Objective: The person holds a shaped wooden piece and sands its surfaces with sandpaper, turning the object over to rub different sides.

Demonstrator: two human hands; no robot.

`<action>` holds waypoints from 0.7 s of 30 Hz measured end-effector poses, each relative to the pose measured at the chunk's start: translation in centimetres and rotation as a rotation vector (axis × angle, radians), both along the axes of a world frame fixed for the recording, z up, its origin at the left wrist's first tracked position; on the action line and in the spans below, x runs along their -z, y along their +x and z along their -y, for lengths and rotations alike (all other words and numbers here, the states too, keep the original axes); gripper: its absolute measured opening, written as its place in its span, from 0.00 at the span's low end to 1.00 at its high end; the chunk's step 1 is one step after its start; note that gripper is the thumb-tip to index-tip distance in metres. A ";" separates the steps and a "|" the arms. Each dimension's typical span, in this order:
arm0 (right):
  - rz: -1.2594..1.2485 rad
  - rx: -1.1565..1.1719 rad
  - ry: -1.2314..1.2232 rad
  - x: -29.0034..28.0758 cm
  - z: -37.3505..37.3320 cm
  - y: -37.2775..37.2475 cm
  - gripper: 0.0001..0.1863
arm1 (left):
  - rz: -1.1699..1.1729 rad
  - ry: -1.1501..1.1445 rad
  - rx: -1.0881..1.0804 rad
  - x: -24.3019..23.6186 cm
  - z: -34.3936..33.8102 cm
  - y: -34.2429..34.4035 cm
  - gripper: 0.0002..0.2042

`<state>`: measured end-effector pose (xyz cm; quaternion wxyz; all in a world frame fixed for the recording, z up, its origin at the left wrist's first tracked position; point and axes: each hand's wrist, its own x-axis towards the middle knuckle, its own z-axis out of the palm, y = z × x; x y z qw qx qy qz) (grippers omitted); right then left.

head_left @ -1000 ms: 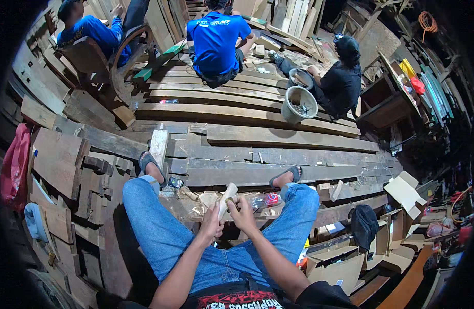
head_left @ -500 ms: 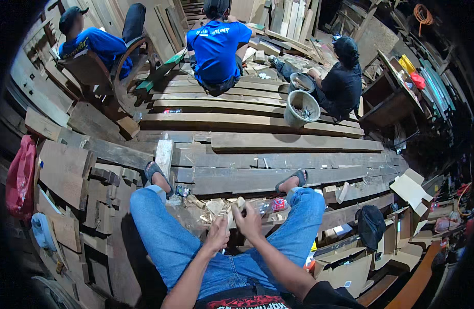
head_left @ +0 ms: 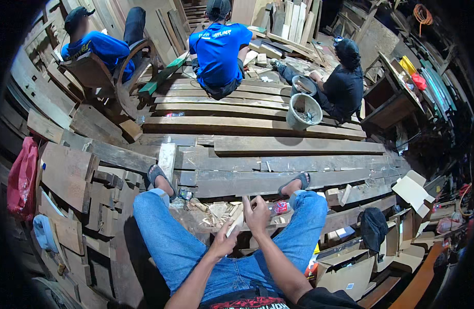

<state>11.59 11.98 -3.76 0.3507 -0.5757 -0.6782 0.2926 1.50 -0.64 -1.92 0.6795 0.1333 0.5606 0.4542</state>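
Observation:
Between my knees, my left hand [head_left: 224, 241] is closed around a small pale piece of wood [head_left: 238, 218], which slants up beyond the fingers. Close beside it on the right, my right hand [head_left: 257, 216] has its fingers bent and closed near the wood. A small dark edge shows at its fingertips, too small to name. Wood chips and offcuts [head_left: 219, 210] lie on the boards just beyond my hands. A clear plastic bottle with a red label [head_left: 280, 207] lies beside my right knee.
Long planks [head_left: 298, 146] cross the floor ahead. Two buckets [head_left: 304, 112] stand near a seated person in black [head_left: 345, 82]. Two people in blue shirts [head_left: 216, 54] sit farther off. Cardboard boxes [head_left: 345, 273] are at right, stacked boards [head_left: 64, 170] at left.
My right hand has shifted slightly right and turned, its fingers now pointing more upward. The wood in my left hand shows more plainly. The whole view has moved a little.

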 end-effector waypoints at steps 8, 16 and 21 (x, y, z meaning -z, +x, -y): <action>-0.006 0.020 0.023 -0.8 -0.2 -0.7 0.21 | -0.429 0.221 0.012 1.7 0.2 0.4 0.23; -0.014 0.022 0.040 0.2 0.0 -0.4 0.21 | -0.408 0.218 0.028 -0.4 -0.2 0.4 0.30; 0.059 -0.126 0.066 -0.5 3.2 -0.8 0.21 | -0.115 0.011 -0.091 0.1 -0.2 -0.7 0.30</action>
